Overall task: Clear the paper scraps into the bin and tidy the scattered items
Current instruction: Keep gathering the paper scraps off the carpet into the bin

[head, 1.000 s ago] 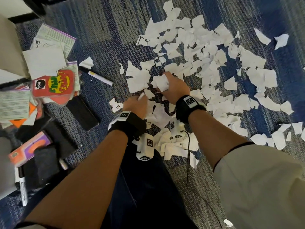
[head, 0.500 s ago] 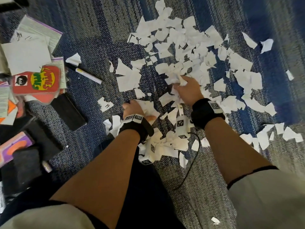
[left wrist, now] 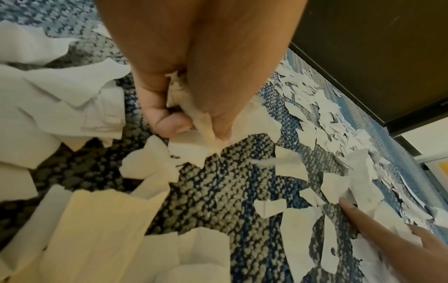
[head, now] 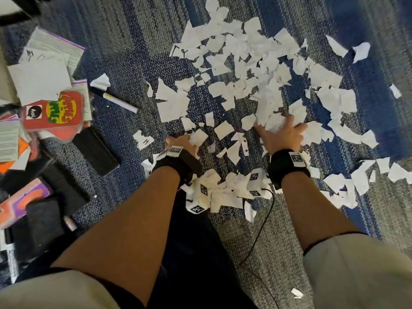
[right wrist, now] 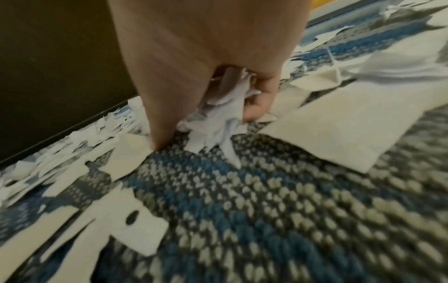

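Our right hand (head: 281, 137) has reached rightward, clutching paper scraps (head: 240, 70) mid-frame; our left hand (head: 181, 146) stays fisted around its scraps. Most still litter the carpet; no bin visible.

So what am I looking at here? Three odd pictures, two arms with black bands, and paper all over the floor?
No machine here: a person wears three cameras. The big picture comes from the head, looking down; the other two come from the black wristbands, looking along each hand. Torn paper scraps cover the blue-grey carpet. The left hand grips a bunch of scraps, seen close up in its wrist view. The right hand reaches into the pile with spread fingers and clutches scraps too. Beside them lie a marker pen, booklets and a red card.
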### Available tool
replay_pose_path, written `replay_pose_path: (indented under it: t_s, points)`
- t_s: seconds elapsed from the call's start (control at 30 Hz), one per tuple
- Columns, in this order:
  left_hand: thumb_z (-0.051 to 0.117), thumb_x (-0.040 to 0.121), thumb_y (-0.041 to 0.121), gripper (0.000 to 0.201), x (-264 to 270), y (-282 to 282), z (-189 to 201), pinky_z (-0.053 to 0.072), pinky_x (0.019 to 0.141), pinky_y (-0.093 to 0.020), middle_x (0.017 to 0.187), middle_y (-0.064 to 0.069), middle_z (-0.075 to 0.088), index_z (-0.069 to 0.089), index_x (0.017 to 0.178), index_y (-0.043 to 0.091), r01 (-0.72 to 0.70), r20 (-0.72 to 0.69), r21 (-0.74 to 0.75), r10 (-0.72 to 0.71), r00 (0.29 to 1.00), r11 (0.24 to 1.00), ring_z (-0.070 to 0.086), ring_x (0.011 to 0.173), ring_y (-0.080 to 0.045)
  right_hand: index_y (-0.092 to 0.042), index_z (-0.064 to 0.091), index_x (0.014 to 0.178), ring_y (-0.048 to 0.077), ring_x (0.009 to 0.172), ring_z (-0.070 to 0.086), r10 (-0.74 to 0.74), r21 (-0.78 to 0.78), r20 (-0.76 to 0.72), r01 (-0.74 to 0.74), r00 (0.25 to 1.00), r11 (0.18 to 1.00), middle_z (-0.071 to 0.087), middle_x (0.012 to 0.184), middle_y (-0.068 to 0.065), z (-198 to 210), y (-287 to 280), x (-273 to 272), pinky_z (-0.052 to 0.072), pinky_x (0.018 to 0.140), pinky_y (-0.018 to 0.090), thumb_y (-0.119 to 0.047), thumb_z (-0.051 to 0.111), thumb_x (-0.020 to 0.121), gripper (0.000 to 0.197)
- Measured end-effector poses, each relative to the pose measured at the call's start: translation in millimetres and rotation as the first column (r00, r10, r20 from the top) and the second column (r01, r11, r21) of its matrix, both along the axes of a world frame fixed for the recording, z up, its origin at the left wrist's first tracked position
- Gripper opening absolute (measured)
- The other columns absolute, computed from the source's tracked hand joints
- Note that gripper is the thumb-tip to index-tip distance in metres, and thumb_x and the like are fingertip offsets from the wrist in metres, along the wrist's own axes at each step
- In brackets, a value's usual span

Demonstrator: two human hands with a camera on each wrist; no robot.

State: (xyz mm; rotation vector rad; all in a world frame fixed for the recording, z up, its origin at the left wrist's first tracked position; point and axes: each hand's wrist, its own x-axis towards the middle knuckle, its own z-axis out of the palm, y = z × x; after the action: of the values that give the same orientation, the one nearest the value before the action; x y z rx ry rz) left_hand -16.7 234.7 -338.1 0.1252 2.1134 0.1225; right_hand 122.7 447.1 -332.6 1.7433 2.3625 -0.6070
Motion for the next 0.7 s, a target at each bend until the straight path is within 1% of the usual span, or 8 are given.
replay_pose_path:
  t_s: [0.07,0.13,0.27,0.33,0.4,0.53,0.63,0.7]
  points:
    - [0.05,0.1,0.032,0.052,1,-1,-3,0.038,0.104,-0.043,0.15,-0.02,0.026,0.037,0.147,0.016,-0.012,-0.02,0.012,0.012,1.0,1.0,0.047,0.124,-0.04,-0.02,0.045,0.136,0.046,0.109,0.054,0.083,0.008,-0.001,-0.083,0.997,0.997,0.034,0.137,0.019,2,0,-7,0.049,0.087,0.05,-0.058,0.067,0.081,0.07]
    - [0.053,0.097,0.031,0.049,2,-3,-8,0.04,0.104,-0.041,0.147,-0.018,0.037,0.045,0.142,0.014,-0.037,-0.06,0.039,0.039,0.997,0.999,0.05,0.121,-0.037,-0.018,0.052,0.137,0.042,0.11,0.057,0.191,0.002,-0.017,-0.191,0.981,0.982,0.035,0.143,0.016,5,0,-11,0.05,0.089,0.045,-0.028,0.065,0.088,0.052]
    - [0.054,0.093,0.028,0.036,1,-8,-1,0.05,0.088,-0.037,0.124,-0.015,0.061,0.061,0.122,0.008,-0.19,-0.081,0.12,0.2,0.976,0.974,0.059,0.108,-0.037,-0.015,0.055,0.136,0.037,0.115,0.057,0.249,-0.033,-0.082,-0.252,0.965,0.967,0.043,0.143,0.017,8,-1,-16,0.048,0.093,0.04,-0.006,0.061,0.084,0.053]
    - [0.055,0.093,0.024,0.031,-1,-8,8,0.045,0.082,-0.035,0.118,-0.016,0.063,0.061,0.117,0.006,-0.185,-0.156,0.109,0.201,0.967,0.977,0.059,0.108,-0.035,-0.01,0.057,0.133,0.036,0.109,0.059,0.181,-0.071,-0.18,-0.196,0.967,0.978,0.056,0.129,0.021,7,2,-16,0.05,0.089,0.04,-0.004,0.064,0.081,0.053]
    - [0.056,0.091,0.017,0.029,-5,-2,19,0.046,0.087,-0.039,0.118,-0.016,0.064,0.062,0.118,0.007,-0.191,-0.253,0.144,0.223,0.941,0.971,0.058,0.11,-0.036,-0.005,0.064,0.124,0.031,0.099,0.064,0.088,-0.108,-0.294,-0.125,0.952,0.986,0.066,0.115,0.019,1,10,-12,0.054,0.087,0.037,-0.006,0.068,0.08,0.044]
    - [0.048,0.092,0.005,0.031,-19,31,39,0.041,0.074,-0.036,0.113,-0.017,0.062,0.053,0.122,0.009,-0.217,-0.321,0.336,0.329,0.888,0.916,0.058,0.098,-0.035,-0.001,0.067,0.094,0.01,0.061,0.068,-0.205,-0.389,-0.471,0.006,0.858,0.921,0.072,0.07,-0.006,3,25,-8,0.058,0.063,0.027,-0.007,0.07,0.088,0.009]
    - [0.038,0.093,0.001,0.034,-31,75,41,0.049,0.06,-0.039,0.097,-0.013,0.06,0.05,0.117,0.021,-0.217,-0.268,0.566,0.427,0.864,0.795,0.06,0.078,-0.034,0.005,0.066,0.103,0.021,0.077,0.066,-0.395,-0.492,-0.497,0.123,0.773,0.862,0.071,0.086,0.011,6,38,-14,0.057,0.075,0.036,-0.01,0.071,0.086,0.023]
    - [0.036,0.092,0.001,0.04,-40,108,35,0.053,0.065,-0.036,0.1,-0.006,0.064,0.06,0.109,0.029,-0.085,-0.276,0.645,0.336,0.9,0.759,0.063,0.079,-0.03,0.017,0.057,0.116,0.029,0.089,0.064,-0.498,-0.519,-0.472,0.227,0.727,0.824,0.068,0.104,0.029,1,41,-18,0.053,0.076,0.04,-0.013,0.071,0.085,0.045]
